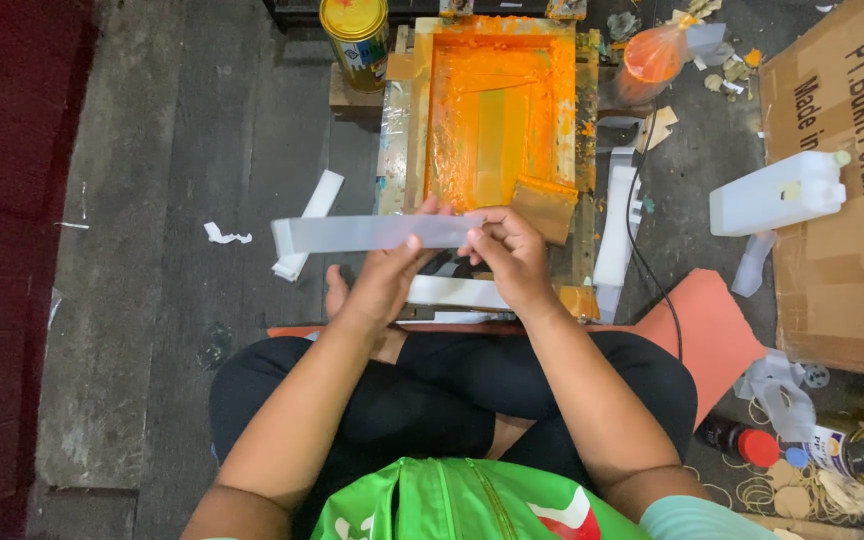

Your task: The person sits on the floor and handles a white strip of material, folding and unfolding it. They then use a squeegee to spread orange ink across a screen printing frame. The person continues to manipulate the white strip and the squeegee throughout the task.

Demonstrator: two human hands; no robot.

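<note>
I sit cross-legged on the floor and hold a long translucent plastic strip [352,234] level in front of me. My left hand [392,275] grips it from below near its middle, thumb on top. At the strip's right end my right hand [510,252] pinches it. Just beyond my hands lies a wooden printing screen frame [584,150] smeared with orange ink, with a squeegee [544,207] resting at its near right corner. More white strips [452,292] lie under my hands.
A yellow tin [355,35] stands at the frame's far left. A plastic bag of orange ink [650,58], a white jug [777,192] and a cardboard box [852,180] are on the right. An orange mat [707,330], small jars and rubber bands lie near my right knee.
</note>
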